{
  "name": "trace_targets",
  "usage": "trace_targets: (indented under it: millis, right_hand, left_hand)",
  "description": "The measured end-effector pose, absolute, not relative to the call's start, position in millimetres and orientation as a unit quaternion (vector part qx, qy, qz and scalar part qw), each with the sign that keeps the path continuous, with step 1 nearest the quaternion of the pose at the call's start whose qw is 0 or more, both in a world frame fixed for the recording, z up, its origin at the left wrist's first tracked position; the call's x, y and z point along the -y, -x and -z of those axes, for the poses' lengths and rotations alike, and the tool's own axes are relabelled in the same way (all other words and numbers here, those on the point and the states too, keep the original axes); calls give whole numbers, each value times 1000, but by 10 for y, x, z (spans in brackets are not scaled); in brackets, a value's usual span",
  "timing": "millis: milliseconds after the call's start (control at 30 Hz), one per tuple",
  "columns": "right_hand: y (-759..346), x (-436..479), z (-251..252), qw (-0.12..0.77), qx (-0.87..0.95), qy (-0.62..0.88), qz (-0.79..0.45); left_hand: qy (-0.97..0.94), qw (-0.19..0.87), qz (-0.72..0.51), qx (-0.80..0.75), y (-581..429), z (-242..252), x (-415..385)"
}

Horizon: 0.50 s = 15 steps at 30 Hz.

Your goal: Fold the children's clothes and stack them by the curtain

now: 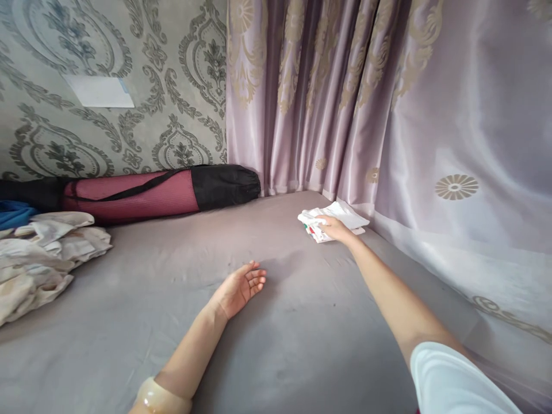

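Note:
My right hand [335, 227] is at the front edge of a small stack of folded white garments [345, 214] lying on the bed near the curtain. Its fingers are closed on the upper folded garment, and part of them is hidden in the cloth. A lower layer in the stack shows red and green marks. My left hand [240, 288] is held over the grey bed sheet [276, 345], palm turned inward, fingers loosely curled and apart, with nothing in it. A pale bangle [163, 397] circles the left wrist.
A long pink and black bag [142, 194] with a strap lies along the patterned wall. Crumpled cream cloth [47, 259] is heaped at the left, with blue fabric [15, 214] behind it. Lilac curtains [310, 103] hang down to the bed's back and right edges.

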State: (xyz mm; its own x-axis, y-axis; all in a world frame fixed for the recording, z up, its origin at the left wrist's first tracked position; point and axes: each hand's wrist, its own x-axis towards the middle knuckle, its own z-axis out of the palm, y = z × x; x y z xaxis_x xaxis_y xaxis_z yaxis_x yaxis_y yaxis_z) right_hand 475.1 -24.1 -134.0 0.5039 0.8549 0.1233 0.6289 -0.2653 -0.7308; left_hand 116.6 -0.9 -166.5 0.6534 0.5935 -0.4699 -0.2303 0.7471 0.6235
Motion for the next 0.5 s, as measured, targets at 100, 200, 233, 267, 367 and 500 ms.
trace_targets:
  millis: [100, 200, 233, 267, 367, 500]
  right_hand:
    - [-4750, 92, 1253, 458, 417, 780, -86]
    - [-4629, 69, 1307, 462, 421, 780, -34]
    - [-4571, 91, 1358, 421, 449, 787, -37]
    - [-4512, 120, 1416, 378, 476, 793, -50]
    - [-4395, 211, 1548, 211, 549, 805, -80]
    - [-4472, 223, 1483, 240, 554, 786, -135]
  left_hand:
    - [-263, 869, -235, -347, -1166, 1664, 7]
    - [-263, 868, -237, -348, -1169, 1661, 6]
    - [-264, 868, -238, -348, -1170, 1663, 5]
    - [-264, 868, -239, -346, -1171, 1665, 4]
    - [-265, 870, -237, -340, -1171, 1678, 1]
    - [-264, 873, -237, -336, -1168, 1694, 1]
